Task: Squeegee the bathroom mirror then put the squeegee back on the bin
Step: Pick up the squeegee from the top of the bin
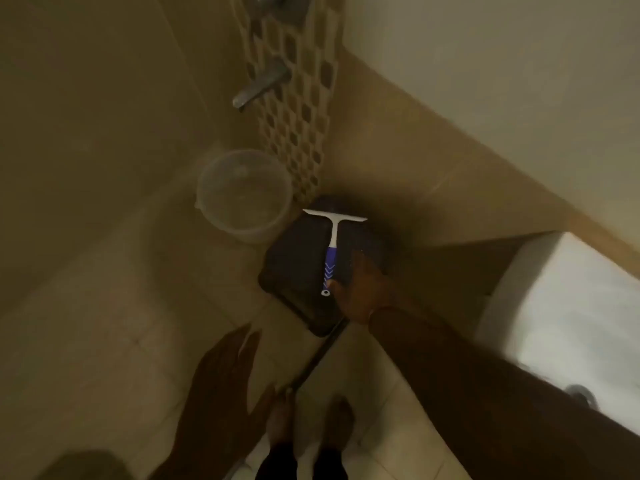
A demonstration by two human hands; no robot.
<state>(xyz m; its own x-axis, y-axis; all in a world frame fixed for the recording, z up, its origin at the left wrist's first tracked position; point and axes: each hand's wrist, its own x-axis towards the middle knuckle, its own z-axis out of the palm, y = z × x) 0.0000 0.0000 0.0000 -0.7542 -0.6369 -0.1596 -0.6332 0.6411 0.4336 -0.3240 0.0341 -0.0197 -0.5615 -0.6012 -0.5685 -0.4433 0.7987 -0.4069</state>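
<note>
Tiled floor; white-bladed, blue-handled squeegee (pixel 330 249) lies on dark bin (pixel 298 268).

Scene dim, with a yellow-brown cast throughout. Brightest area is the white fixture (pixel 568 306) at right, overexposed and without detail. Deep shadow surrounds the dark bin (pixel 294 271). Left hand (pixel 221 375) smeared by motion blur. Whole frame soft; wide-angle bending of wall lines towards the edges.

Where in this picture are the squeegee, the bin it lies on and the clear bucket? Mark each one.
squeegee (pixel 330 263): head view, on the blue grip of its handle.
bin (pixel 294 268): head view, on the dark lid left of the handle.
clear bucket (pixel 244 195): head view, inside its round rim.
</note>
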